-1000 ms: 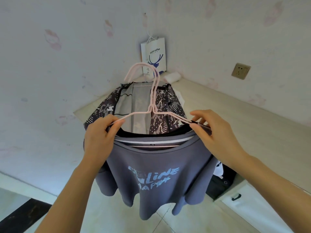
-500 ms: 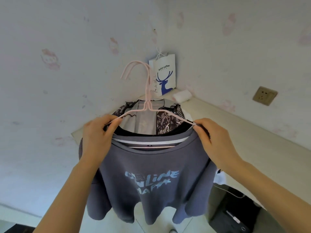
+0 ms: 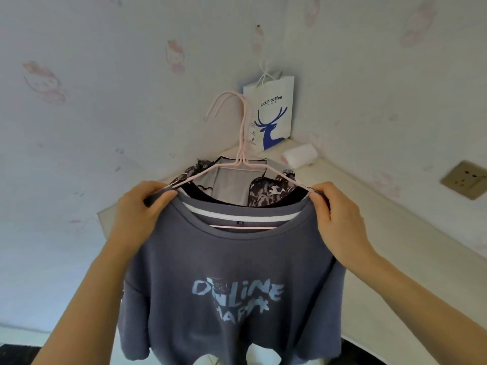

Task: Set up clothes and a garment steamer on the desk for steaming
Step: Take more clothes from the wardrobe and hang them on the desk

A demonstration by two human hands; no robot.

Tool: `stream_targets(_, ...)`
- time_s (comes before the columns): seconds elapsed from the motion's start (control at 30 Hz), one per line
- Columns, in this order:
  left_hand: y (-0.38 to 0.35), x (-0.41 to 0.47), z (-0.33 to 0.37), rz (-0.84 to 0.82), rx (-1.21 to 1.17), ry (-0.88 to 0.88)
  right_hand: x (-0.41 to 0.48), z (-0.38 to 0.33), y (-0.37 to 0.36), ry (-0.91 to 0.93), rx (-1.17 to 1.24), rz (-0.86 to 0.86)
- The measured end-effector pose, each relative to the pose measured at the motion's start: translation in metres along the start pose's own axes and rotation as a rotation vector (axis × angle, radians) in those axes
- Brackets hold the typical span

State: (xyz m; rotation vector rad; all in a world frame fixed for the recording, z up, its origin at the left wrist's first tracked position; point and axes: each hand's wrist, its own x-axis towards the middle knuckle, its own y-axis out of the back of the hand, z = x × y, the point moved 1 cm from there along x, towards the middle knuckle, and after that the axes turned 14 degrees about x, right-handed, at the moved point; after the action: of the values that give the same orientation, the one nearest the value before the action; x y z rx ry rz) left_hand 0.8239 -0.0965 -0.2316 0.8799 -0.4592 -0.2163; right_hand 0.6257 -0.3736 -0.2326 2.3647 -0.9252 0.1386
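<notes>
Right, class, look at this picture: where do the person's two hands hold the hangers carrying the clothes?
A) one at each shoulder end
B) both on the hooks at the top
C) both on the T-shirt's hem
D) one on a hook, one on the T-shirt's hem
A: the left hand and right hand each pinch one shoulder end of the pink hangers, above the blue-grey T-shirt; the hooks stand free.

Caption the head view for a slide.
Left hand and right hand hold pink hangers bearing a T-shirt by the desk.
</notes>
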Motion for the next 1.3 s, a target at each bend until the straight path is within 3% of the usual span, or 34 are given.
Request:
stream_targets(0.5, -0.072, 0.210, -0.004, 0.061, -0.079, -0.023, 0.203, 0.030, -0.056, -0.022, -0.004, 0.098)
stream_targets(0.8, -0.208, 0.284, -0.071, -0.290, -0.039, 0.072, 0.268, 0.160, -0.136, -0.342, -0.067, -0.019)
stream_targets(1.07, -0.274, 0.280, -0.158, -0.617, 0.140, 0.165, 0.288, 0.232, -0.186, -0.437, -0.117, -0.067)
stream_targets(1.3, -0.286, 0.292, -0.167, -0.393, 0.089, 0.269, 0.297, 0.257, -0.213, -0.498, -0.110, -0.078)
